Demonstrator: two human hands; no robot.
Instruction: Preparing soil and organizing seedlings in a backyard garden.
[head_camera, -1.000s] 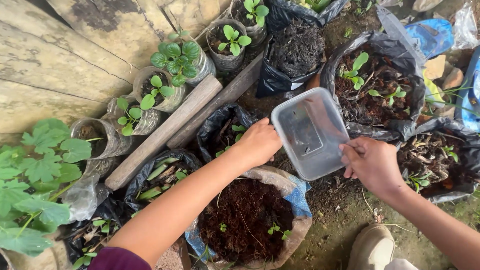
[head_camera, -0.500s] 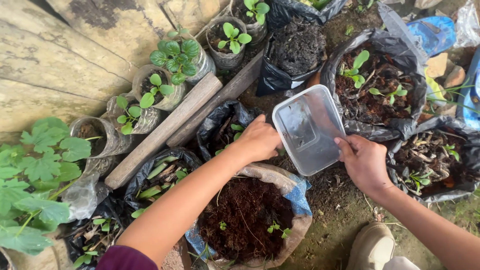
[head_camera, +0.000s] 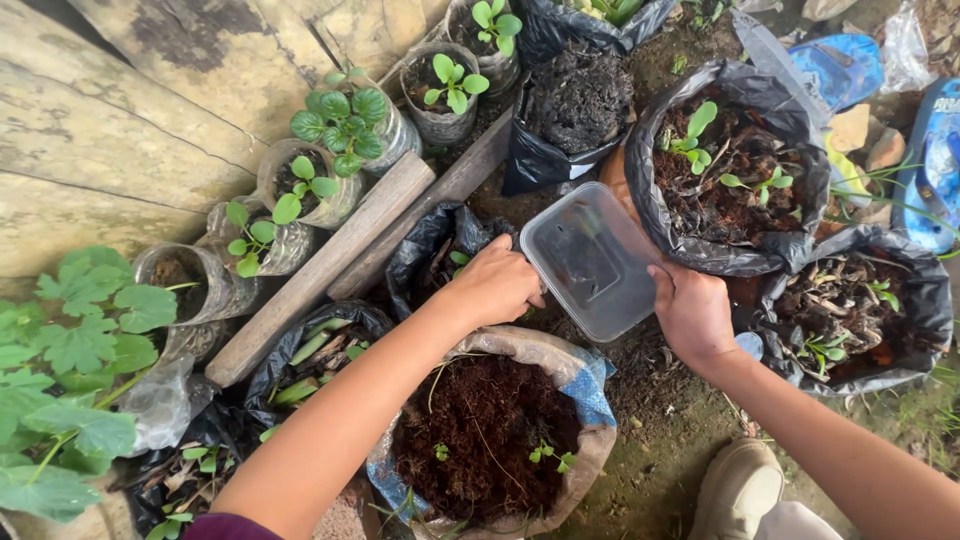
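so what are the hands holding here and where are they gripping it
A clear plastic container, empty as far as can be seen. The right hand grips its right edge; the left hand is at its left corner, above a sack of soil.

A clear rectangular plastic tub is held tilted at mid-frame between the left hand and the right hand. A raised rectangular panel is seen on its base; no label can be made out. Blue plastic wrappers are seen crumpled at the upper right, and another blue package lies at the right edge.
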